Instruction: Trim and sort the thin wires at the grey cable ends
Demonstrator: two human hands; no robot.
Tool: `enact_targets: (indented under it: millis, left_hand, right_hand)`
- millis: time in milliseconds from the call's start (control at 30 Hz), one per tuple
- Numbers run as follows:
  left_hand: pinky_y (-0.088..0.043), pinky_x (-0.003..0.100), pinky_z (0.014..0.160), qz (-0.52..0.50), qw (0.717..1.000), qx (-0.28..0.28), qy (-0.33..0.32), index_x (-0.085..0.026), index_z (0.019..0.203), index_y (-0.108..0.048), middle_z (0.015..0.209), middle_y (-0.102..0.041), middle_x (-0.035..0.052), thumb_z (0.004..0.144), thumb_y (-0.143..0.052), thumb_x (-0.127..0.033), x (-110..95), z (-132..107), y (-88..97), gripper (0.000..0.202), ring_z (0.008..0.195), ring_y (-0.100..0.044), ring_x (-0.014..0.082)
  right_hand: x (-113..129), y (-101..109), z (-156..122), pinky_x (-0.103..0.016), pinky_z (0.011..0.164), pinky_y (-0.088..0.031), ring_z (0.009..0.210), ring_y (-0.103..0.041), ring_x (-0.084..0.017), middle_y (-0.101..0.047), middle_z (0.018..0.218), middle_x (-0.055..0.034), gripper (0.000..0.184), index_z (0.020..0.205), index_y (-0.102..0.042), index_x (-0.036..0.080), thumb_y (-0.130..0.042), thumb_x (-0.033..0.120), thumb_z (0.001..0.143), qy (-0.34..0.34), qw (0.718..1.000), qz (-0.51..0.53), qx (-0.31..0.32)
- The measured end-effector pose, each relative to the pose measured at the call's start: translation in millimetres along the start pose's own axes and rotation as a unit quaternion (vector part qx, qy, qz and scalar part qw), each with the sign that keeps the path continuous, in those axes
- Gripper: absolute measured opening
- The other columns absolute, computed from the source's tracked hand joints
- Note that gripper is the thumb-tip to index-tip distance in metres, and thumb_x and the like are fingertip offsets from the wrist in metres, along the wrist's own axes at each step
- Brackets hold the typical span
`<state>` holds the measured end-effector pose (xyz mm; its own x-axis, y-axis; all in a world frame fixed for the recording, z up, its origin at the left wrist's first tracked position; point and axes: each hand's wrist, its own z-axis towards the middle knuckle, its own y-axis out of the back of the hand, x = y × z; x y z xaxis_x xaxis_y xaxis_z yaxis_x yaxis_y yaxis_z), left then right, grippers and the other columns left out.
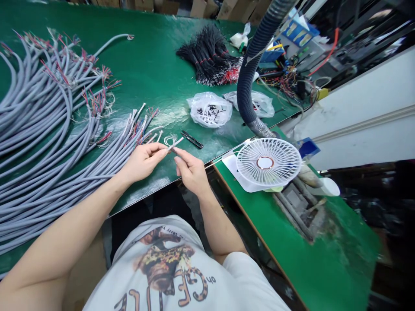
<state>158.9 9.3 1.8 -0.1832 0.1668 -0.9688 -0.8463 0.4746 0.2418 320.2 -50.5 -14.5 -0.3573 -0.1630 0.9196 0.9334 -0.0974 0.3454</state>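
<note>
My left hand (144,159) pinches the stripped end of a grey cable (175,143), whose fine loose strands curl above my fingertips. My right hand (191,170) is closed in a pinch on the same cable end, just right of the left hand. Both hands hover over the front edge of the green table (155,77). A large heap of grey cables (42,129) with coloured inner wires lies to the left, their stripped ends fanned toward my hands. Small black cutters (192,139) lie just beyond my fingers.
Two clear plastic bags (210,110) of small black parts sit behind the cutters. A bundle of black wires (209,54) lies farther back. A dark corrugated hose (251,73) hangs down at right above a white fan (267,163). Cluttered tools fill the far right.
</note>
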Motion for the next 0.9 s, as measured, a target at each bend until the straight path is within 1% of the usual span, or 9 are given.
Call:
enact_targets:
  millis: [167, 400, 667, 767, 900]
  left_hand:
    - [-0.029, 0.022, 0.052, 0.008, 1.000, -0.025, 0.002, -0.011, 0.085, -0.067, 0.063, -0.053, -0.0019, 0.083, -0.053, -0.038, 0.5, 0.3, 0.1, 0.031, 0.054, -0.036, 0.0087]
    - [-0.028, 0.022, 0.051, 0.013, 1.000, -0.020, -0.001, -0.011, 0.085, -0.067, 0.063, -0.051, -0.0017, 0.084, -0.053, -0.039, 1.2, 0.5, 0.3, 0.031, 0.054, -0.035, 0.0086]
    - [-0.035, 0.023, 0.058, 0.039, 0.999, -0.019, -0.012, -0.012, 0.090, -0.068, 0.072, -0.059, 0.0016, 0.085, -0.051, -0.041, 7.2, 0.8, -0.6, 0.034, 0.062, -0.045, 0.0118]
    - [-0.036, 0.023, 0.059, 0.049, 0.998, -0.021, -0.014, -0.012, 0.088, -0.068, 0.072, -0.060, 0.0020, 0.085, -0.051, -0.041, 7.6, 0.5, -0.6, 0.033, 0.064, -0.047, 0.0127]
    - [-0.035, 0.023, 0.058, 0.057, 0.998, -0.018, -0.008, -0.012, 0.085, -0.067, 0.070, -0.058, 0.0015, 0.085, -0.050, -0.041, 3.8, -0.1, -0.3, 0.033, 0.062, -0.045, 0.0124]
  right_hand:
    - [0.1, 0.9, -0.3, -0.022, 0.056, -0.046, 0.046, -0.048, -0.007, -0.052, 0.056, 0.0046, 0.036, 0.120, -0.063, 0.014, -0.046, 0.024, 0.090, -0.005, 1.000, 0.004, 0.011]
    - [-2.7, 0.9, 0.4, -0.022, 0.055, -0.044, 0.046, -0.047, -0.007, -0.052, 0.054, 0.0050, 0.036, 0.122, -0.062, 0.017, -0.046, 0.025, 0.091, -0.003, 1.000, 0.015, 0.019]
    - [-9.9, -2.5, 0.8, -0.021, 0.050, -0.041, 0.046, -0.047, -0.007, -0.053, 0.056, 0.0044, 0.036, 0.122, -0.063, 0.018, -0.048, 0.029, 0.091, -0.003, 0.996, 0.088, 0.019]
    - [-12.6, -3.8, 0.6, -0.020, 0.049, -0.040, 0.046, -0.047, -0.006, -0.054, 0.059, 0.0039, 0.035, 0.121, -0.063, 0.018, -0.048, 0.029, 0.091, 0.008, 0.995, 0.102, 0.013]
    - [-16.7, -4.3, -0.5, -0.020, 0.049, -0.041, 0.046, -0.047, -0.005, -0.057, 0.066, 0.0024, 0.034, 0.119, -0.064, 0.019, -0.049, 0.028, 0.091, 0.014, 0.995, 0.101, 0.008]
